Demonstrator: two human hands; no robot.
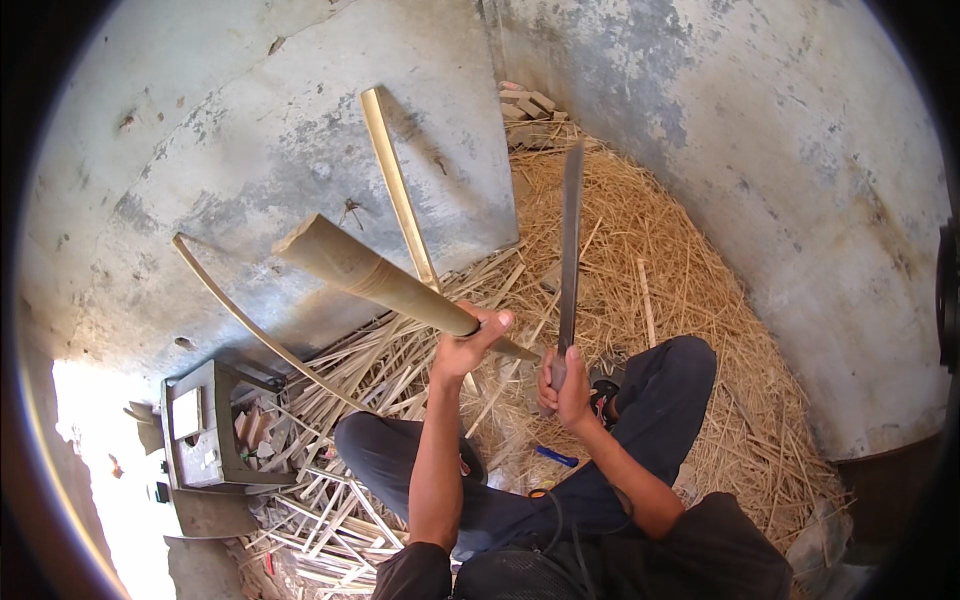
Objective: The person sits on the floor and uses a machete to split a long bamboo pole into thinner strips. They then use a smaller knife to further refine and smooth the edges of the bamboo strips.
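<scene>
My left hand point(468, 342) is wrapped round a thick length of bamboo point(370, 270), which tilts up to the left with its broad end near the wall; its lower end reaches down beside my right hand. In my right hand point(568, 390) I grip a long, straight-bladed knife point(570, 240) by its handle, the dark blade pointing up and away from me. The blade stands apart from the bamboo, to its right. Behind the bamboo, a split bamboo length point(398, 185) leans against the left wall.
Thin bamboo strips point(335, 520) lie heaped at the left, and shavings point(660, 250) cover the floor ahead and right. A wooden stool-like frame point(215, 430) holds broken pieces. A curved strip point(270, 330) leans on the wall. A blue pen-like object point(557, 457) lies between my legs. Bricks point(527, 103) sit in the corner.
</scene>
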